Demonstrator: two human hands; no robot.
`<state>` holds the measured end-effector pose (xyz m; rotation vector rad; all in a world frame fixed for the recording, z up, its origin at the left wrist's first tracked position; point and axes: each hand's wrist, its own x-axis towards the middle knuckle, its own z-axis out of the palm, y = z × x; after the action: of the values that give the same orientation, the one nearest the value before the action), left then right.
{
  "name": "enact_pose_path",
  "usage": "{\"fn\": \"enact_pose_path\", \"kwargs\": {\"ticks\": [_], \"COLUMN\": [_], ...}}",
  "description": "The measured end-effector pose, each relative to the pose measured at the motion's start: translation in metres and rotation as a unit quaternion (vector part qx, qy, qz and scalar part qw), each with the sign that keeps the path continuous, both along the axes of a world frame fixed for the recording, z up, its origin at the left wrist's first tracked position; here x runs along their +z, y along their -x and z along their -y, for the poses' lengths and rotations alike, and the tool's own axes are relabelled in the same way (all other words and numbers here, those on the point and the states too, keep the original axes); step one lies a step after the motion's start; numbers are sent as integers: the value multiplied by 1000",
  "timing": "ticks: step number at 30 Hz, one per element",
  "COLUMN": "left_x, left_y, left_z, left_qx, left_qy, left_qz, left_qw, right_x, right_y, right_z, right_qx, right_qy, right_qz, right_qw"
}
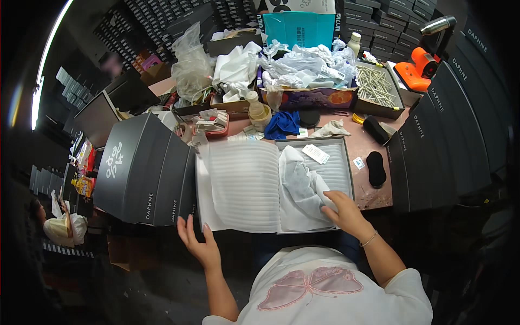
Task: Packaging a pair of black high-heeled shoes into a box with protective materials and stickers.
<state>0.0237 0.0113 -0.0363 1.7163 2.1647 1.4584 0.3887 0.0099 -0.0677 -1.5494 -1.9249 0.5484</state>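
Observation:
An open shoe box [351, 179] lies in front of me, lined with ribbed white foam sheet. Inside is a bundle wrapped in white tissue paper [300, 179], with a white paper tag [316, 154] on top. What the tissue covers is hidden. My right hand [346, 216] has the tissue's right edge between thumb and fingers. To the left, a second ribbed foam sheet [244, 184] covers the white open lid [215, 221]. My left hand [201, 248] is empty, fingers spread, by the lid's near left corner and the dark shoe boxes [143, 173].
Tall stacks of dark shoe boxes [433, 141] stand at the right. Behind lie a carton of crumpled plastic [309, 97], a box of thin pale sticks [376, 86], a bottle [259, 111], a blue cloth [283, 124], a black oval object [376, 169] and an orange tape dispenser [414, 73].

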Motion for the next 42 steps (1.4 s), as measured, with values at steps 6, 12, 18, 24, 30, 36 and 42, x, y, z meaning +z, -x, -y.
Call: {"fn": "enact_pose_path", "kwargs": {"ticks": [6, 12, 18, 24, 30, 36, 42], "left_x": [13, -145, -132, -56, -106, -169, -75], "left_y": [-122, -136, -132, -174, -178, -106, -96], "left_z": [-56, -119, -108, -77, -102, -97, -53], "left_qx": [-412, -346, -355, -423, -365, -243, -280], "left_qy": [87, 267, 218, 132, 183, 255, 95], "left_qz": [9, 370, 304, 59, 385, 340, 331], "left_qw": [907, 820, 857, 895, 828, 872, 896], "right_x": [-45, -31, -52, -87, -82, -78, -1], "right_y": [48, 30, -49, -110, -104, -56, 20], "right_z": [-26, -19, 5, 20, 38, -3, -37], "right_qx": [21, 15, -168, -187, -207, -127, -4], "right_qy": [99, 67, 106, 308, 256, 203, -9], "right_qz": [192, 133, -77, -376, -346, -109, 40], "right_qw": [976, 989, 977, 854, 879, 965, 999]}}
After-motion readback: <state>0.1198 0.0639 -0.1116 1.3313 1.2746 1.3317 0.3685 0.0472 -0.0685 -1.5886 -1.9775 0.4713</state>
